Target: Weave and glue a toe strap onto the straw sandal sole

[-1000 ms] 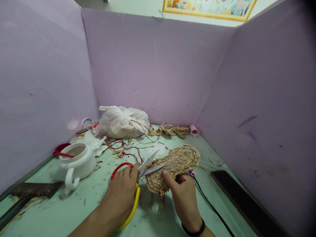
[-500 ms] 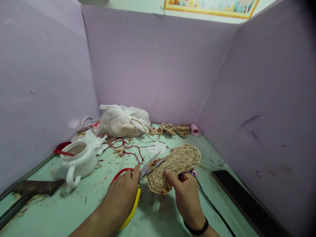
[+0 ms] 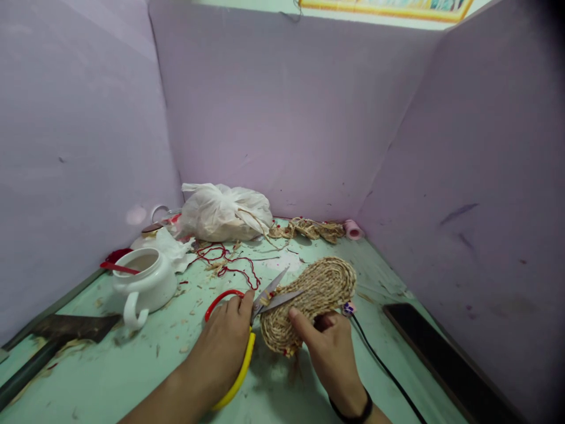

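Observation:
My left hand point(image 3: 225, 344) is closed around the handles of a pair of scissors point(image 3: 270, 299), one handle red and the other yellow. The blades stand apart, and one lies over the upper left edge of a woven straw sole point(image 3: 320, 291). A small yellowish strand sits between the blades. My right hand point(image 3: 331, 353) pinches the sole along its lower edge, thumb on top, other fingers mostly hidden beneath. The sole is an oval of coiled braided straw, tilted above the green table point(image 3: 168, 377), with a bit of red at its near end.
A white pot point(image 3: 150, 285) with a red stick stands at left, a dark cleaver-like blade point(image 3: 70, 327) in front of it. Behind are a tied white plastic bag point(image 3: 225, 212), red yarn point(image 3: 238, 271), straw pieces point(image 3: 309, 228) and a pink roll point(image 3: 353, 229). A dark slab point(image 3: 432, 350) lies right.
The sole has turned slightly in my right hand, its near end shifting a little left and down. The open blades reach slightly further over its edge. The camera view has shifted a little.

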### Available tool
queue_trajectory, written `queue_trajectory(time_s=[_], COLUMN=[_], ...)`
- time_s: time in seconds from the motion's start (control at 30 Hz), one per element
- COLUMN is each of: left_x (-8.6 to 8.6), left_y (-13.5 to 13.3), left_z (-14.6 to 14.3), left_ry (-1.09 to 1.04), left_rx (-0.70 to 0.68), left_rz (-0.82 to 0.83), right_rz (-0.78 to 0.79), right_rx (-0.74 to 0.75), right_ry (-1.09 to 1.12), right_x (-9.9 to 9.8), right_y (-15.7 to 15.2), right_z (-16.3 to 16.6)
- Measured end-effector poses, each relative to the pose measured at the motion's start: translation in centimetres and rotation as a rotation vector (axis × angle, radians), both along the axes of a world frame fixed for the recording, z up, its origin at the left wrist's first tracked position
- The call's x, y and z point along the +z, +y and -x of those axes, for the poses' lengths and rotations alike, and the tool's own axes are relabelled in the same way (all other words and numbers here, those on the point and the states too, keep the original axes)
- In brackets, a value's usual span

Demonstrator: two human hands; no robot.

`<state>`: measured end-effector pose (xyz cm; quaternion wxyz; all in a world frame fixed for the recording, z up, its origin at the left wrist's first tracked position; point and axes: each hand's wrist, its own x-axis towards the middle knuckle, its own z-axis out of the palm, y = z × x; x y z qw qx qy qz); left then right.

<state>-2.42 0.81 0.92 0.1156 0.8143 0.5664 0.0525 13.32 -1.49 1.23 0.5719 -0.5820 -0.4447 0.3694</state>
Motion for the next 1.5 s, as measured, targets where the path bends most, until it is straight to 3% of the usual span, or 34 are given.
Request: queue_trajectory(time_s=[0.47,0.73,0.83,0.97,1.23,1.33,1.5], left_x=[0.1,0.3,0.5,0.6,0.1,0.3,0.8], left_y=[0.0,0.5,1.8,3.7,5.0,4.6,2.8], left_z=[0.2,1.0,1.7,3.0,3.9,3.2,1.6], left_ry=[0.029,-0.252,-0.241,0.051,0.083,-0.122,-0.914], left_rx=[-0.082,-0.197,-0.043,0.293,0.37,0.365,0.22], left_rz=[-0.025,-0.026,-0.076,-0.113,-0.125,-0.212,0.128], right_rz=[-0.001,-0.019,-0.034,-0.002,-0.075,-0.158,-0.265], right_rx=[0.002,-0.015,-0.029,-0.001,0.015,-0.039,-0.024], right_ry=[0.045,0.142,0.355,0.516,0.467,0.331,0.124], right_x=[0.6,-0.9,-1.7,-1.5,-1.4,-2.3,-2.8], right_y=[0.2,0.9,1.5,1.9,2.0,1.9,1.2], right_z=[-0.5,-1.4,-1.7,-1.6,-1.3,-1.3,-1.1])
